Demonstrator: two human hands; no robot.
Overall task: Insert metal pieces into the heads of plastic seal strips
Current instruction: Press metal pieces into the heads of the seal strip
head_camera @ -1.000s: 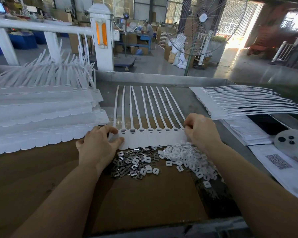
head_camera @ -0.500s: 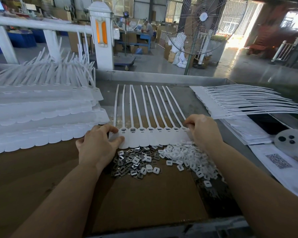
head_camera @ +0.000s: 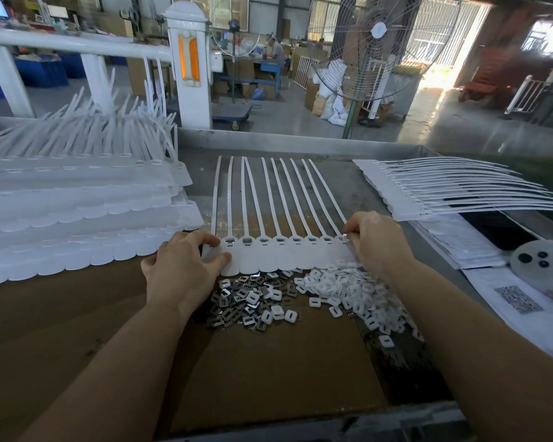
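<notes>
The right hand [head_camera: 379,242] is curled at the right end of the joined row of seal strips [head_camera: 284,253], its fingertips pinching a small metal piece [head_camera: 345,236] at the last head of the row. The left hand [head_camera: 181,266] holds the row's left end, thumb lying on top of the first flag and fingers bent round its edge. The row lies flat with its heads towards the person and its thin tails fanning away; the heads between the two hands each show a small metal insert.

Just nearer than the row, touching its lower edge, lie a heap of loose metal pieces [head_camera: 237,306] and, to that heap's right, a heap of white plastic caps [head_camera: 348,290]. Both heaps sit on brown cardboard [head_camera: 268,378] covering the near part of a grey metal table [head_camera: 348,186]. Left of the row stands a tall stack of white strips [head_camera: 77,212]; right of it, a lower fanned stack [head_camera: 444,193] and printed papers [head_camera: 517,298].

Beyond the row's tails and the table's raised rim is a workshop floor with a white post [head_camera: 189,68], a large pedestal fan [head_camera: 374,49], cartons, and a person seated at a distant bench [head_camera: 276,51].
</notes>
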